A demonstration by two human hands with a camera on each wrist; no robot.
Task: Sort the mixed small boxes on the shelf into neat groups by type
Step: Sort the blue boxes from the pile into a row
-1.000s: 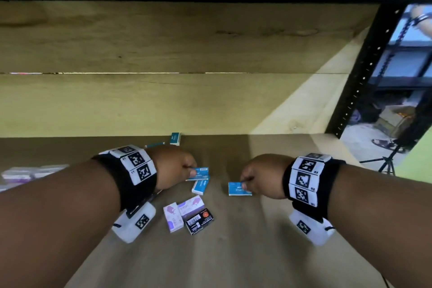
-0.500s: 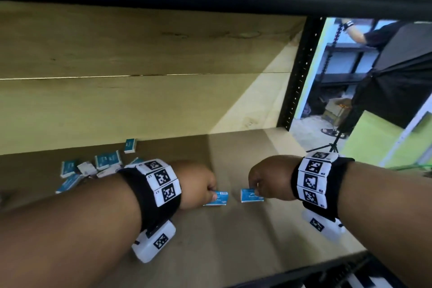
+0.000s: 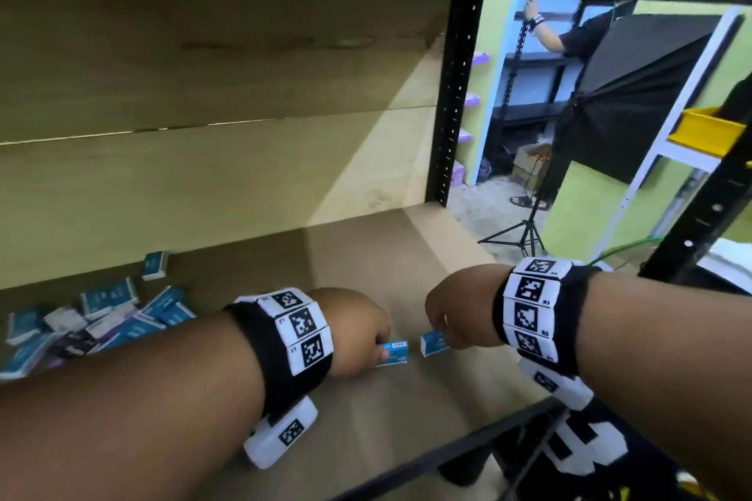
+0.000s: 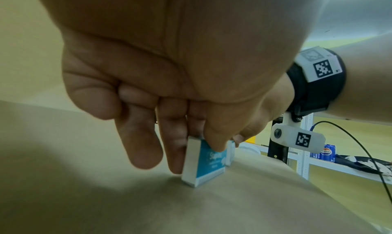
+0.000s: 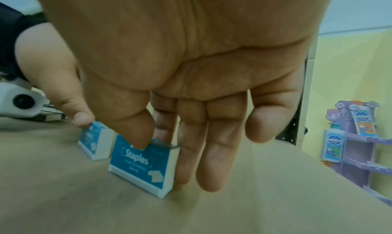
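Two small blue-and-white staples boxes stand on edge on the brown shelf board (image 3: 366,256), a small gap between them. My left hand (image 3: 380,350) pinches the left box (image 3: 394,354) between thumb and fingers; the left wrist view shows the same hand (image 4: 197,155) on that box (image 4: 208,165), whose bottom edge rests on the board. My right hand (image 3: 441,334) pinches the right box (image 3: 432,342). From the right wrist camera, the right hand (image 5: 157,142) holds the top of its box (image 5: 142,165), thumb in front. A mixed pile of small boxes (image 3: 93,325) lies far left.
A black perforated post (image 3: 449,102) marks the shelf's right end, and a black rail (image 3: 447,456) its front edge. A wooden back panel (image 3: 203,175) closes the rear. Beyond the shelf are a tripod (image 3: 525,232), a yellow bin (image 3: 704,130) and another person's arm (image 3: 545,33).
Both hands have carried their blue boxes to the right along the shelf, away from the mixed pile. The boxes now stand on the board near the shelf's right part.
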